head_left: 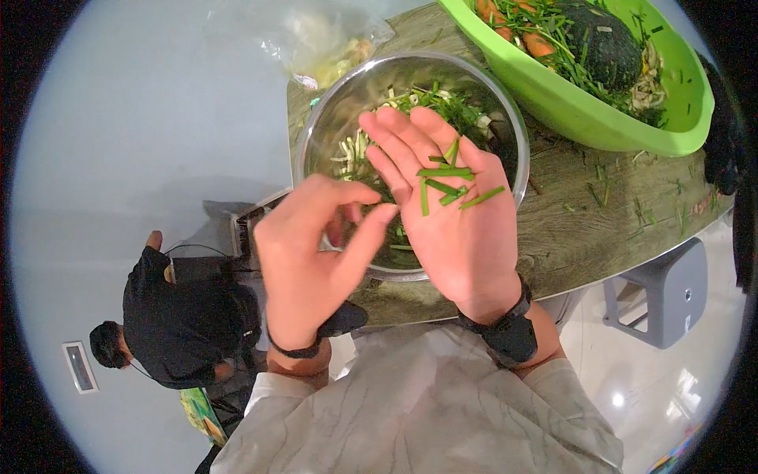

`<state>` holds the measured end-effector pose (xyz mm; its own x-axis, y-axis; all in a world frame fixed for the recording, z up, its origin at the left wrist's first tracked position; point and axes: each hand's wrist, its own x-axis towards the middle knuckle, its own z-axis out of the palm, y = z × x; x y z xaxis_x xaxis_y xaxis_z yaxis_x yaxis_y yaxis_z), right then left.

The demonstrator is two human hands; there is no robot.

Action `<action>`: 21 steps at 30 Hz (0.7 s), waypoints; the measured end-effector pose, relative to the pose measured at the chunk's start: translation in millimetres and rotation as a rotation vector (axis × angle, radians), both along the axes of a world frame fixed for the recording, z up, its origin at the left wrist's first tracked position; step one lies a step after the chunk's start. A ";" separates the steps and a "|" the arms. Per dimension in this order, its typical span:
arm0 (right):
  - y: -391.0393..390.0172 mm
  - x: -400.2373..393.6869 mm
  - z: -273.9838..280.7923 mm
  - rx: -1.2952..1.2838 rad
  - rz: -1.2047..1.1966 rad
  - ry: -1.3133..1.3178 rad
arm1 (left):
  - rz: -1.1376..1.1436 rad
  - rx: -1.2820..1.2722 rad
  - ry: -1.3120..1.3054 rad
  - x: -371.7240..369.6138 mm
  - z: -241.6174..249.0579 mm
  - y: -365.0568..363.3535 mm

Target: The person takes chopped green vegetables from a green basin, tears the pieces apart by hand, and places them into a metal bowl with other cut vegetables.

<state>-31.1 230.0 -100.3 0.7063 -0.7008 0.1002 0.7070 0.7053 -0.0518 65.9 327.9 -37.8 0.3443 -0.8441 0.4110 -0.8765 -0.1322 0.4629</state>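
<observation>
My right hand (462, 229) is held flat, palm towards me, above a steel bowl (505, 118). Several short green chive pieces (446, 183) lie stuck on its palm and fingers. My left hand (304, 261) is next to it on the left, fingers loosely curled, with its fingertips at the edge of the right palm and nothing visible in its grasp. The bowl holds chopped greens and pale vegetable strips (418, 101), partly hidden behind both hands. Both wrists wear black bands.
The bowl stands on a wooden table (584, 213) scattered with green scraps. A bright green basin (568, 103) with carrots, chives and a dark squash sits at the back right. A clear plastic bag (316, 39) lies behind the bowl. A grey stool (663, 292) stands at the right; a person in black (181, 316) is at the left.
</observation>
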 end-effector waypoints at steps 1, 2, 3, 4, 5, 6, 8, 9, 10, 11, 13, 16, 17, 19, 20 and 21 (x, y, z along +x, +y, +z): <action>-0.2 -1.2 -0.4 0.001 0.007 -0.001 | -0.025 -0.003 0.002 -2.6 -2.4 -3.4; -0.3 -1.8 -0.4 0.001 0.014 -0.003 | -0.051 -0.006 0.003 -5.3 -4.8 -6.3; -0.6 -1.5 0.1 -0.004 0.014 0.015 | -0.060 0.005 -0.035 -8.4 -8.2 -8.5; -1.1 -1.3 0.5 -0.009 0.013 0.033 | -0.074 -0.010 -0.042 -11.2 -11.0 -11.0; -1.4 -1.2 0.6 -0.014 0.011 0.052 | -0.089 -0.024 -0.047 -13.6 -13.6 -13.6; -1.6 -1.4 0.1 -0.011 0.014 0.051 | -0.105 -0.039 -0.053 -14.5 -15.8 -15.6; -2.0 -1.6 -0.8 -0.005 0.020 0.046 | -0.100 -0.048 -0.039 -14.2 -19.2 -18.0; -2.1 -1.6 -0.7 -0.012 0.017 0.060 | -0.095 -0.056 -0.027 -15.1 -20.4 -18.8; -1.7 -1.5 -0.5 -0.018 0.015 0.074 | -0.089 -0.065 -0.014 -15.7 -20.7 -19.0; -1.2 -1.3 -0.4 -0.025 0.014 0.088 | -0.066 -0.064 -0.008 -15.9 -20.1 -17.9; -0.4 -1.6 1.3 -0.024 0.001 0.081 | -0.018 -0.063 0.004 -16.9 -17.0 -14.3; -0.5 -2.2 0.9 -0.001 0.010 0.061 | -0.044 -0.148 -0.004 -19.5 -10.9 -12.9; -0.2 -2.1 0.7 0.010 0.020 0.052 | -0.075 -0.149 -0.007 -19.9 -11.0 -12.7; 0.4 -0.2 -2.3 -0.019 0.013 0.043 | -0.133 -0.154 -0.014 -22.9 -13.2 -14.0; 0.5 0.3 -3.1 -0.034 0.007 0.040 | -0.168 -0.174 -0.014 -23.9 -16.6 -16.6; 0.6 0.5 -2.8 -0.033 0.014 0.038 | -0.203 -0.195 -0.013 -24.3 -21.9 -20.3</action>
